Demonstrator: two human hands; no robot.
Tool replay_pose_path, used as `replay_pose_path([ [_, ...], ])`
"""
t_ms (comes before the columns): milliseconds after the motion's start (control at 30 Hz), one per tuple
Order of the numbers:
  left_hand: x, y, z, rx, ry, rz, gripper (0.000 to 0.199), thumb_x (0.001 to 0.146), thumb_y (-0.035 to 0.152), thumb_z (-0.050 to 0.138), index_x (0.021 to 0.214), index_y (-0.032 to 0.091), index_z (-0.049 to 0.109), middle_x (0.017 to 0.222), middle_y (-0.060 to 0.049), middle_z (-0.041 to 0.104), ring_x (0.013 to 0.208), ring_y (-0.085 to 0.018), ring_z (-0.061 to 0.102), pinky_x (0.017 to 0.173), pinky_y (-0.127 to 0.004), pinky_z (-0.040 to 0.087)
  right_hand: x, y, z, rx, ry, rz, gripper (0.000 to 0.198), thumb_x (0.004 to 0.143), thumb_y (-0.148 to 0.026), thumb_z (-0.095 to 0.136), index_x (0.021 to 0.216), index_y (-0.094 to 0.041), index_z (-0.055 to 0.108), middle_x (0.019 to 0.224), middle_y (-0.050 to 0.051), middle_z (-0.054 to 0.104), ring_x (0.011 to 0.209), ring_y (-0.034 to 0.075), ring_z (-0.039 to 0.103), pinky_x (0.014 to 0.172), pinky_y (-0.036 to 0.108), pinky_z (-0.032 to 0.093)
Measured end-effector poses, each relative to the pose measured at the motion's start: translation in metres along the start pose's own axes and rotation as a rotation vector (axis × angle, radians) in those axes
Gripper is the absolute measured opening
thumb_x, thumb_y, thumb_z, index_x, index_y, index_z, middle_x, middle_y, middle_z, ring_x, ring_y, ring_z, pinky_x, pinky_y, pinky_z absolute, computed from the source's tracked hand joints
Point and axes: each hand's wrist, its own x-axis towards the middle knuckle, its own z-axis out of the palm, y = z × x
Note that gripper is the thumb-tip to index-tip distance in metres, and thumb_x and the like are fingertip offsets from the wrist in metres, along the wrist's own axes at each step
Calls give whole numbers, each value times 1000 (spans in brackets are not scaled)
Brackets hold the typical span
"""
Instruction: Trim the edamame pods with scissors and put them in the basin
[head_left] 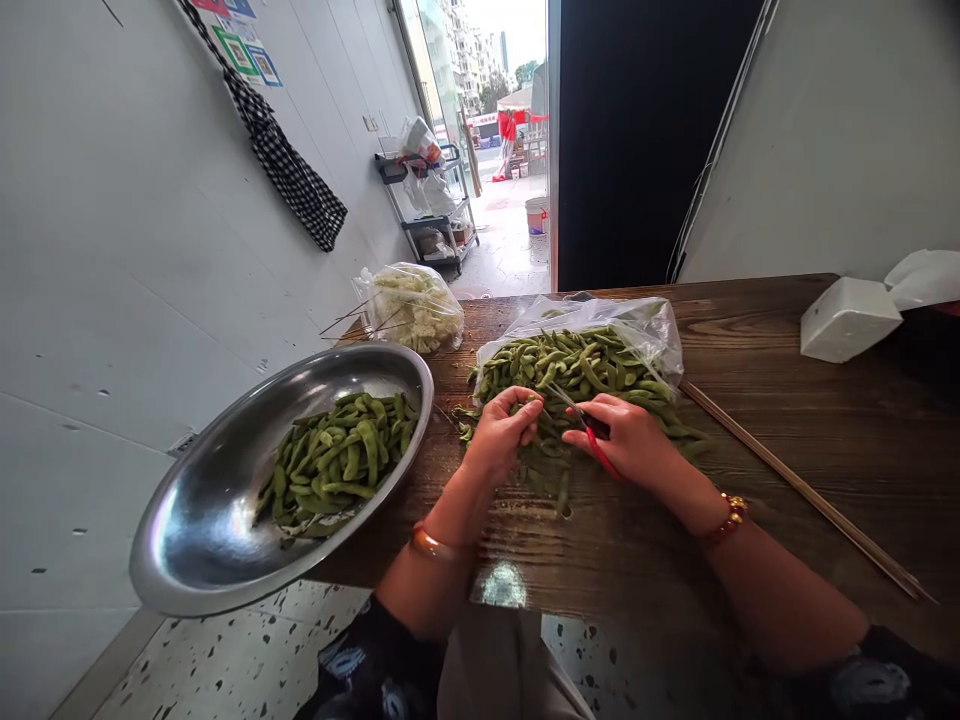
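Note:
Pinched closed, my left hand [504, 430] holds an edamame pod [534, 399], mostly covered by the fingers. My right hand [630, 440] grips red-handled scissors [600, 450], whose blades point up and left, close to the left fingertips. Behind both hands, a heap of green edamame pods [585, 360] spills from a clear plastic bag [660, 330]. A few loose pods lie on the wood under my hands. To the left, a wide steel bowl [202, 520] contains a pile of edamame pods [345, 455].
A clear bag of pale cauliflower-like florets [416, 305] sits behind the bowl, with thin sticks beside it. Long wooden skewers [802, 485] lie across the table's right side. A white box [847, 318] stands at the right back. Beyond the table is a cart [427, 200] near the doorway.

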Motion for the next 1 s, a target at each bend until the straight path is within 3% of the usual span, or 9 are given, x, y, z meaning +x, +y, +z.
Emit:
replay_pose_path([
  [167,2,3,-2,-303,29,-39,29,61,22,79,79,12,58,60,4,51,50,-3,44,44,-14,30,-1,1,2,-1,43,26,42,80,-50,64,107,-18,65,93,6,63,73,18,62,69,31,49],
  [367,2,2,-1,-421,88,-58,32,58,18,81,79,12,57,64,4,53,52,-2,47,42,-14,29,-2,2,4,-55,5,11,45,79,-54,63,109,-20,65,94,5,64,73,18,63,71,32,50],
  [533,-1,-1,7,-383,41,-66,33,58,23,82,77,12,57,60,4,52,50,-2,46,40,-14,27,-2,1,5,-77,-16,-11,44,80,-53,63,109,-20,64,94,5,63,74,18,63,73,33,50],
  [767,-10,-3,17,-259,-102,-104,35,63,31,79,77,13,53,64,1,59,43,-1,41,36,-14,20,-2,0,5,-18,68,-35,43,81,-51,63,106,-16,64,90,6,62,72,17,61,67,31,48],
  [1000,-11,-1,16,-184,-104,-127,36,65,35,77,79,15,50,59,6,52,38,0,35,34,-14,15,-2,0,5,-39,63,-36,35,84,-47,60,104,-19,64,88,6,63,75,20,61,67,31,48],
])
